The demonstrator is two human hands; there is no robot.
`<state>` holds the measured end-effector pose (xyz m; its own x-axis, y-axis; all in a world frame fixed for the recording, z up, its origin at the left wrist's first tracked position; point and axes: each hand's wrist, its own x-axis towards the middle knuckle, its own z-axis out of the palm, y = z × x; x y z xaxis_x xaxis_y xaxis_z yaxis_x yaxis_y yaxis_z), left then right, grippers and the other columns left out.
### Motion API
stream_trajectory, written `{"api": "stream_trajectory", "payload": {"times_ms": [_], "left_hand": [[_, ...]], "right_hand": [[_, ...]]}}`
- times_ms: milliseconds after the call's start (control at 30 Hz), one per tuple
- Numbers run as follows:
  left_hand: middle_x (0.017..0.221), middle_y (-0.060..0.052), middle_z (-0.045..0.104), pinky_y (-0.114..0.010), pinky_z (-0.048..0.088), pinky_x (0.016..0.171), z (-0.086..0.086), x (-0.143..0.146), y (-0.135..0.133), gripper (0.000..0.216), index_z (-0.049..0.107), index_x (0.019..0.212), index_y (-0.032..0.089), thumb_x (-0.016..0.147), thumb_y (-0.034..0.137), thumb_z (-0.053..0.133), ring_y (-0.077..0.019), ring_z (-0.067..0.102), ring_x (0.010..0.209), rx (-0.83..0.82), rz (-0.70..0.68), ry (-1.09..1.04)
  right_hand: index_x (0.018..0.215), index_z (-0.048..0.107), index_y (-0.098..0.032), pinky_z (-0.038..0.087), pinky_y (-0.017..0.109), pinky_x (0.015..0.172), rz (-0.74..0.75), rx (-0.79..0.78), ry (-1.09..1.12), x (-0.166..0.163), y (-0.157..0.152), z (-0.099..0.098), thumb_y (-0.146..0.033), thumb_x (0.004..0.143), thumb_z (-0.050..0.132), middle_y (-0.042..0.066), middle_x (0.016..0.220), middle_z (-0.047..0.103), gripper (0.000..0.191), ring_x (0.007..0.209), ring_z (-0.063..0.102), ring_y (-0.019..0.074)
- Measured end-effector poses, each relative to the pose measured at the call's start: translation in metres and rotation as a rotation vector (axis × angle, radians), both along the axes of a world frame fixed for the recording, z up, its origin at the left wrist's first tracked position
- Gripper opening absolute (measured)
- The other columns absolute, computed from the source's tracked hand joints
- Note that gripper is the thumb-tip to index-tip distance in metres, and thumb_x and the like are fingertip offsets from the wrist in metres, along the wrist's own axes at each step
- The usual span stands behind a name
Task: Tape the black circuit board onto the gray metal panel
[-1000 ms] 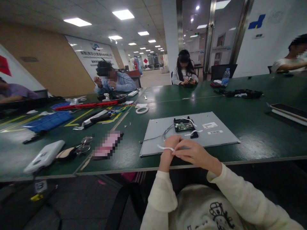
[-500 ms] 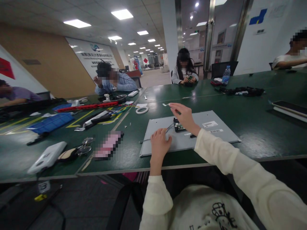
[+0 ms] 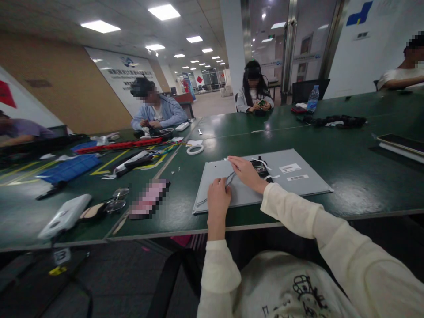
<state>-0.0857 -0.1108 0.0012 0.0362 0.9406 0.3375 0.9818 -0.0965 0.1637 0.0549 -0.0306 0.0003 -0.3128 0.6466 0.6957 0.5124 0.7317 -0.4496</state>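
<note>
A flat grey panel [image 3: 285, 161] lies before me on the green table. My left hand [image 3: 218, 198] rests at its left part, fingers curled round a thin grey cable [image 3: 229, 177]. My right hand [image 3: 245, 172] is just above the panel, its fingertips pinched at a small piece of white tape [image 3: 225, 159]. Partly hidden behind the right hand sits a black housing with a circuit board [image 3: 260, 166]. White strips [image 3: 272, 177] stick out on the housing's right side, and two white labels [image 3: 289, 168] are on the panel.
A roll of white tape [image 3: 195, 149] lies beyond the panel. To the left are a pink phone [image 3: 149, 198], glasses [image 3: 117, 201], a white device [image 3: 66, 216] and a blue tray [image 3: 69, 168]. Co-workers sit across the table. A tablet [image 3: 402, 148] lies at the right.
My right hand has lowered toward the panel and slightly left, bringing the white tape near the cable. My left hand has stayed almost in place with the cable.
</note>
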Motion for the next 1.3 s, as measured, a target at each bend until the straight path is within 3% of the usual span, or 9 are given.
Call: {"api": "stream_trajectory", "payload": {"times_ms": [200, 400, 667, 800, 967, 1133, 1300], "left_hand": [[0.132, -0.010, 0.057, -0.035, 0.041, 0.100, -0.009, -0.005, 0.007, 0.033, 0.064, 0.115, 0.016, 0.089, 0.011, 0.044, -0.0227, 0.055, 0.115, -0.026, -0.073, -0.027], [0.127, -0.011, 0.062, -0.036, 0.041, 0.100, -0.014, -0.008, 0.012, 0.034, 0.062, 0.117, 0.013, 0.090, 0.011, 0.041, -0.0233, 0.056, 0.114, -0.031, -0.093, -0.043], [0.127, -0.011, 0.062, -0.036, 0.042, 0.098, -0.010, -0.007, 0.010, 0.035, 0.062, 0.116, 0.015, 0.090, 0.010, 0.040, -0.0233, 0.057, 0.113, -0.045, -0.093, -0.046], [0.124, -0.011, 0.063, -0.036, 0.041, 0.099, -0.009, -0.007, 0.010, 0.035, 0.060, 0.118, 0.014, 0.089, 0.010, 0.041, -0.0234, 0.058, 0.112, -0.030, -0.104, -0.054], [0.127, -0.013, 0.062, -0.036, 0.042, 0.097, -0.011, -0.007, 0.009, 0.048, 0.048, 0.135, 0.011, 0.088, 0.008, 0.039, -0.0244, 0.057, 0.111, -0.031, -0.088, -0.019], [0.142, -0.008, 0.051, -0.036, 0.045, 0.090, -0.005, -0.004, 0.004, 0.052, 0.044, 0.142, 0.022, 0.092, 0.012, 0.034, -0.0249, 0.056, 0.104, -0.072, -0.104, 0.095], [0.121, -0.012, 0.066, -0.035, 0.045, 0.085, 0.005, 0.000, 0.007, 0.050, 0.042, 0.143, 0.021, 0.094, 0.016, 0.033, -0.0258, 0.058, 0.100, -0.180, -0.075, 0.156]], "right_hand": [[0.119, 0.062, -0.007, 0.041, 0.033, 0.104, 0.035, -0.057, -0.316, 0.004, -0.012, -0.019, -0.011, 0.097, 0.040, 0.017, 0.126, 0.061, 0.032, 0.118, 0.057, 0.0197], [0.109, 0.064, -0.007, 0.045, 0.035, 0.097, 0.074, 0.011, -0.529, 0.002, -0.036, -0.020, -0.009, 0.094, 0.047, 0.016, 0.113, 0.065, 0.022, 0.106, 0.062, 0.0212], [0.114, 0.061, -0.008, 0.043, 0.034, 0.100, 0.041, 0.065, -0.460, -0.003, -0.037, -0.014, -0.009, 0.096, 0.045, 0.016, 0.122, 0.062, 0.025, 0.113, 0.058, 0.0201], [0.112, 0.061, -0.008, 0.043, 0.035, 0.099, 0.082, 0.057, -0.517, -0.001, -0.040, -0.016, -0.009, 0.095, 0.047, 0.016, 0.115, 0.064, 0.022, 0.110, 0.060, 0.0203], [0.104, 0.064, -0.007, 0.047, 0.033, 0.091, 0.062, -0.018, -0.586, -0.002, -0.043, -0.020, -0.009, 0.095, 0.045, 0.014, 0.103, 0.067, 0.021, 0.099, 0.064, 0.0210], [0.107, 0.063, -0.005, 0.047, 0.033, 0.092, 0.089, -0.049, -0.579, -0.002, -0.046, -0.017, -0.009, 0.093, 0.048, 0.016, 0.106, 0.066, 0.021, 0.102, 0.063, 0.0210], [0.110, 0.062, -0.004, 0.047, 0.037, 0.095, 0.168, -0.040, -0.526, 0.007, -0.055, -0.012, -0.018, 0.091, 0.053, 0.018, 0.109, 0.065, 0.025, 0.105, 0.062, 0.0232]]}}
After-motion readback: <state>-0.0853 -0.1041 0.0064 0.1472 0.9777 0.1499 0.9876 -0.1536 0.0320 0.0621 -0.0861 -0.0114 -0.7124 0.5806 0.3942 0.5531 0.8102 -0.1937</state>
